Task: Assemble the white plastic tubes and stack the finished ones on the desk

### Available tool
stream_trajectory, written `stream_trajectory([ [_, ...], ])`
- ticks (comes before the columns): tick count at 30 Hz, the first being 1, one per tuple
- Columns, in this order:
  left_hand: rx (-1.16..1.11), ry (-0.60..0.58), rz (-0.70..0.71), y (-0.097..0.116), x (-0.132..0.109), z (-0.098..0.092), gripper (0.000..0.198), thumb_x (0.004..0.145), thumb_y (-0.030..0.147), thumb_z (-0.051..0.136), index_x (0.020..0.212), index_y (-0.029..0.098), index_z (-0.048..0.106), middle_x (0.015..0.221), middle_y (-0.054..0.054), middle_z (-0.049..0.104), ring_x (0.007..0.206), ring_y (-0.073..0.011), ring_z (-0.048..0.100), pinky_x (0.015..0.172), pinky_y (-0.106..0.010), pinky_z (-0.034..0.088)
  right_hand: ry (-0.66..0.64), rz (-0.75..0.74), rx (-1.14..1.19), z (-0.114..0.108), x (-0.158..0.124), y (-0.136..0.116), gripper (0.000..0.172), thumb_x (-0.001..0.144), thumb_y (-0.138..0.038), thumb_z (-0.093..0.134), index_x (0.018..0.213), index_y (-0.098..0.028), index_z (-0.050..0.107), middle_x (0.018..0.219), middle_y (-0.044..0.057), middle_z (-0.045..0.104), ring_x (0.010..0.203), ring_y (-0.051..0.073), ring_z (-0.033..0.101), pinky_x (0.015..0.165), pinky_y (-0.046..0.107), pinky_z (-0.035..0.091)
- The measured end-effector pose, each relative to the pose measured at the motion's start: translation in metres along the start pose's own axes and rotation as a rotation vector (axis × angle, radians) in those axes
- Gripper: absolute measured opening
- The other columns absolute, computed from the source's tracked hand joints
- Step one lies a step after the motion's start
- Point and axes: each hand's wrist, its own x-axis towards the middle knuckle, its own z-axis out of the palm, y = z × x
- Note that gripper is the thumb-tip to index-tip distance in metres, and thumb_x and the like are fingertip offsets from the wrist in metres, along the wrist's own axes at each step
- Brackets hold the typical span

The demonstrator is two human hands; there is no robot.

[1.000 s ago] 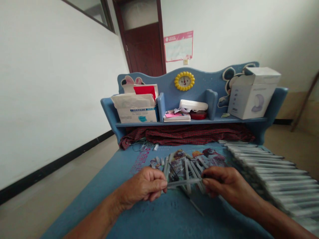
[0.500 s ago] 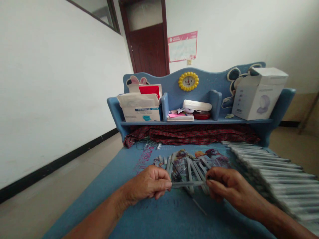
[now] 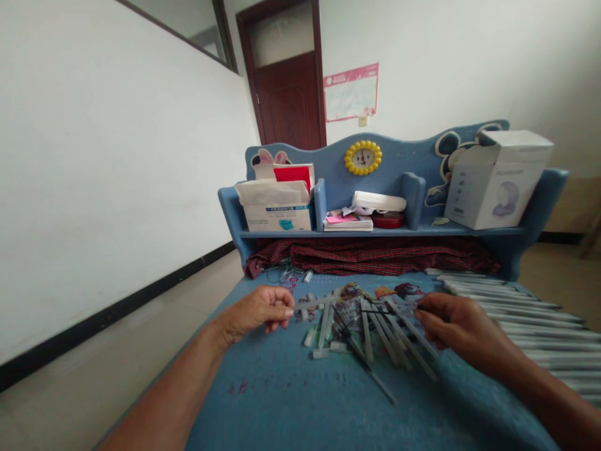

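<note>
Out over the blue table (image 3: 272, 391), both hands are up and well apart, and it's the left hand (image 3: 263, 311) with the clear catch: thumb and bent fingers pinch one end of a translucent tube (image 3: 313, 304), which points off to the right, above the near-left side of the heap. Across to the right hand (image 3: 455, 321), thumb and fingertips drawn close together, knuckles bent, poised at the right edge of the pile; a thin dark stick (image 3: 375, 311) runs level to the left of those fingertips, but whether it's in the grip I cannot tell. Between and below the hands, a loose fan of pale tubes (image 3: 385, 338) lies on the tabletop, with a dark slender rod (image 3: 382, 385) slanting out toward the near edge, and short pale pieces (image 3: 321, 354) scattered at the left side of the fan. Over on the far right, a long row of pens (image 3: 535, 341) lies side by side, partly behind the right hand and forearm. At the back, a red checked cloth (image 3: 357, 257) is bunched under the blue shelf (image 3: 366, 233), which carries a mask box (image 3: 279, 216) at the left, a round red tin (image 3: 387, 221) mid-shelf and a white carton (image 3: 500, 188) at the right.
</note>
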Motion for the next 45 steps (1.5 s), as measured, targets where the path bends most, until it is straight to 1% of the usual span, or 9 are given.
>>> stream_trajectory([
  [7, -0.149, -0.027, 0.061, 0.014, 0.004, 0.055, 0.024, 0.062, 0.028, 0.068, 0.076, 0.014, 0.054, 0.051, 0.007, 0.048, 0.041, -0.004, 0.034, 0.041, -0.018, 0.023, 0.055, -0.159, -0.516, 0.012, -0.004, 0.006, 0.026, 0.086, -0.034, 0.041, 0.074, -0.022, 0.06, 0.062, 0.001, 0.062, 0.056, 0.016, 0.059, 0.054, 0.027, 0.035],
  [13, -0.224, 0.059, 0.061, 0.024, -0.001, 0.091, 0.018, 0.057, 0.024, 0.068, 0.065, 0.014, 0.055, 0.048, 0.008, 0.044, 0.042, -0.004, 0.031, 0.042, -0.019, 0.02, 0.018, -0.266, -0.494, 0.032, -0.016, -0.004, 0.024, 0.087, -0.035, 0.044, 0.073, -0.022, 0.059, 0.061, 0.0, 0.065, 0.054, 0.015, 0.061, 0.051, 0.025, 0.034],
  [18, -0.323, -0.071, 0.039, 0.032, -0.008, 0.121, 0.022, 0.054, 0.027, 0.072, 0.064, 0.012, 0.059, 0.054, 0.006, 0.051, 0.051, -0.0057, 0.04, 0.049, -0.02, 0.026, 0.025, -0.496, -0.453, 0.057, -0.027, -0.014, 0.022, 0.086, -0.025, 0.045, 0.067, -0.02, 0.054, 0.057, -0.001, 0.062, 0.048, 0.011, 0.057, 0.048, 0.023, 0.031],
  [22, -0.275, -0.113, 0.053, 0.029, -0.005, 0.132, 0.021, 0.057, 0.029, 0.07, 0.059, 0.013, 0.057, 0.049, 0.006, 0.046, 0.048, -0.006, 0.036, 0.046, -0.021, 0.022, 0.129, -0.652, -0.466, 0.066, -0.027, -0.013, 0.023, 0.085, -0.021, 0.044, 0.063, -0.02, 0.051, 0.051, -0.002, 0.058, 0.044, 0.01, 0.054, 0.046, 0.024, 0.029],
  [27, -0.197, -0.096, 0.069, 0.021, -0.003, 0.134, 0.014, 0.062, 0.025, 0.063, 0.056, 0.015, 0.055, 0.043, 0.007, 0.04, 0.042, -0.0064, 0.033, 0.042, -0.022, 0.02, 0.141, -0.655, -0.52, 0.07, -0.025, -0.01, 0.024, 0.087, -0.024, 0.045, 0.063, -0.02, 0.05, 0.051, -0.002, 0.059, 0.043, 0.01, 0.055, 0.045, 0.023, 0.03],
  [32, -0.113, 0.044, 0.106, 0.022, 0.0, 0.111, 0.015, 0.065, 0.026, 0.061, 0.058, 0.015, 0.057, 0.044, 0.006, 0.043, 0.041, -0.0066, 0.036, 0.042, -0.021, 0.025, -0.001, -0.575, -0.567, 0.071, -0.029, -0.009, 0.021, 0.086, -0.031, 0.05, 0.068, -0.021, 0.051, 0.058, -0.001, 0.063, 0.05, 0.012, 0.06, 0.047, 0.022, 0.035],
  [38, 0.06, 0.572, -0.012, 0.005, 0.027, 0.022, 0.016, 0.076, 0.023, 0.058, 0.065, 0.012, 0.059, 0.048, 0.005, 0.046, 0.044, -0.0061, 0.039, 0.047, -0.019, 0.033, -0.215, -0.582, -0.565, 0.069, -0.031, -0.009, 0.02, 0.088, -0.021, 0.046, 0.069, -0.021, 0.054, 0.065, -0.001, 0.065, 0.056, 0.011, 0.062, 0.052, 0.021, 0.038],
  [41, 0.095, 0.722, -0.127, -0.014, 0.044, -0.016, 0.018, 0.085, 0.025, 0.052, 0.087, 0.009, 0.06, 0.072, -0.002, 0.059, 0.059, -0.0111, 0.053, 0.056, -0.025, 0.045, -0.248, -0.619, -0.56, 0.069, -0.031, -0.009, 0.019, 0.087, -0.019, 0.047, 0.07, -0.02, 0.054, 0.065, -0.001, 0.064, 0.057, 0.011, 0.061, 0.052, 0.022, 0.036],
  [45, 0.137, 0.75, -0.202, -0.033, 0.067, -0.033, 0.031, 0.087, 0.031, 0.053, 0.115, 0.015, 0.052, 0.114, -0.008, 0.055, 0.095, -0.0202, 0.058, 0.078, -0.04, 0.05, -0.248, -0.651, -0.562, 0.068, -0.031, -0.007, 0.018, 0.087, -0.017, 0.047, 0.071, -0.02, 0.054, 0.065, -0.001, 0.063, 0.055, 0.011, 0.061, 0.052, 0.022, 0.036],
])
